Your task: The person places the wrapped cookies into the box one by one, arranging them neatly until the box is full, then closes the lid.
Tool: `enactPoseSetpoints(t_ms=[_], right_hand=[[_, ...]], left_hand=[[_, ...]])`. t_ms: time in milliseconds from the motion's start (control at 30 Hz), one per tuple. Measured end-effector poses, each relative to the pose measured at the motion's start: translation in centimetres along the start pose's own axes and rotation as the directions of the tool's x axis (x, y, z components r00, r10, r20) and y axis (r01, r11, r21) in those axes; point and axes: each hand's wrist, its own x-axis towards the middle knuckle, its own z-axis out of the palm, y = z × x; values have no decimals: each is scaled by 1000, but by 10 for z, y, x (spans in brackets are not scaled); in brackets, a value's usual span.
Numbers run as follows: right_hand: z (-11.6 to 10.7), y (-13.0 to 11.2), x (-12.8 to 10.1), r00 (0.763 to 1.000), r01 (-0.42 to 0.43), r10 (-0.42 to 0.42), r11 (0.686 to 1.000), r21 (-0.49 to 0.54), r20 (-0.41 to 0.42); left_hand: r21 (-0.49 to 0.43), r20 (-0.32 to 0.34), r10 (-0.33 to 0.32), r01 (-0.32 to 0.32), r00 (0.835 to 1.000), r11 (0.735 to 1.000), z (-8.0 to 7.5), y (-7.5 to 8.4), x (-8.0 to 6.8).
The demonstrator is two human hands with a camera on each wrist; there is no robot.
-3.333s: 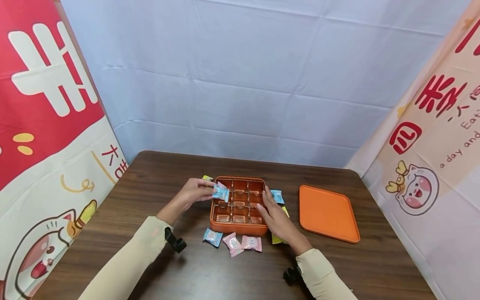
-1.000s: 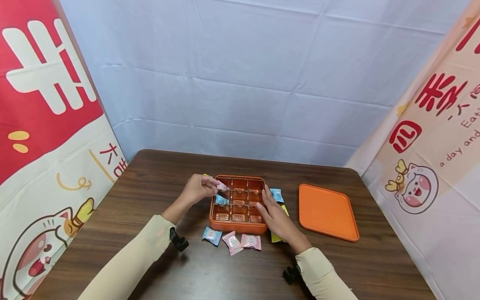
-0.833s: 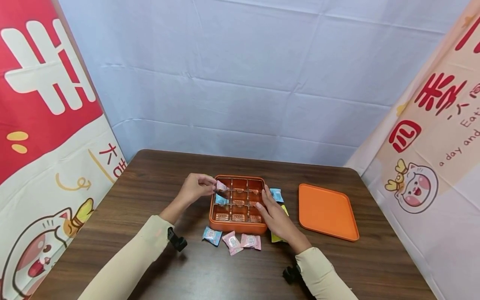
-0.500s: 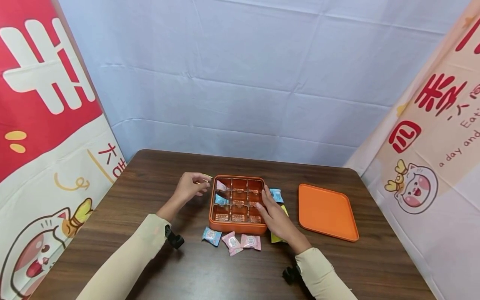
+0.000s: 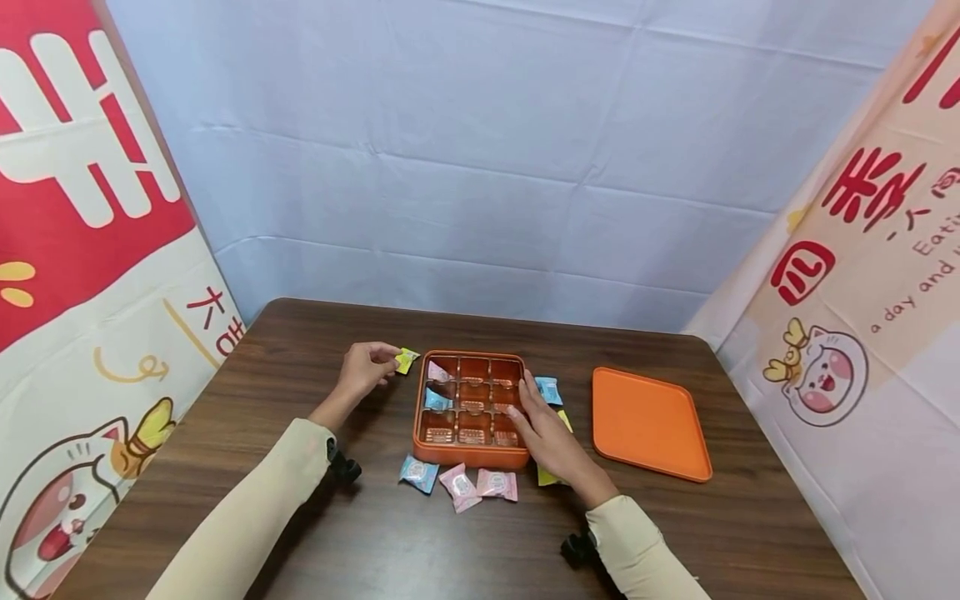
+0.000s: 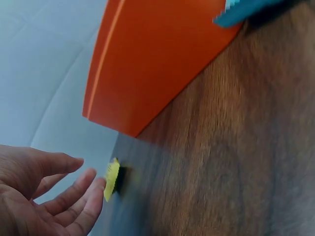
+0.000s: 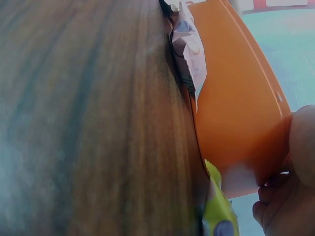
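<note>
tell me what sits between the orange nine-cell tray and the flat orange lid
Head view: a blue wrapped candy and a yellow wrapped candy lie between the orange tray and the orange lid.

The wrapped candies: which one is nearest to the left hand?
The small yellow candy left of the orange box, at the left hand fingertips; the others lie inside, in front or right.

Cream sleeves (image 5: 247,508), black wrist straps (image 5: 341,467)

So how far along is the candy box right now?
Two candies sit in the box: pink and blue, both in its left column. The left hand reaches the yellow candy beside the box; the right hand steadies its right edge. Seven cells look empty, several candies lie loose, and the lid is off.
</note>
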Motion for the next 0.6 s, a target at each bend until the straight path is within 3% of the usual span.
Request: enactPoseSetpoints(t_ms=[600], right_hand=[[0, 1, -1, 1000, -21, 21, 1000, -9, -4]], left_hand=[[149, -35, 37, -31, 999, 988, 4, -14, 20]])
